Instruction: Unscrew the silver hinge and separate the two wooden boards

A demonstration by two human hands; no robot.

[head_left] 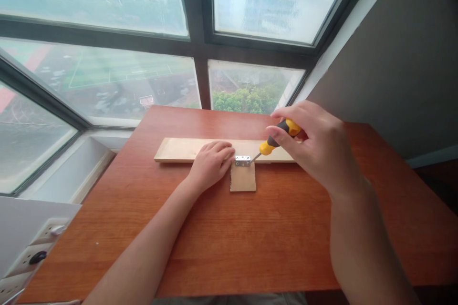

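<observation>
A long pale wooden board (179, 148) lies crosswise on the table. A small wooden piece (243, 180) sits at its near edge, and a silver metal hinge (243, 159) spans the two. My left hand (213, 164) rests on the board just left of the hinge, fingers lying flat over the wood. In my right hand (315, 143) is a yellow and black screwdriver (275, 138), gripped by its handle and tilted. Its tip reaches down to the hinge's right end; whether a screw sits under it is too small to tell.
The reddish-brown wooden table (229, 248) runs up to a framed window (200, 47) at the back. Wall sockets (34, 257) with plugs are at the lower left. A grey wall (400, 71) rises at the right.
</observation>
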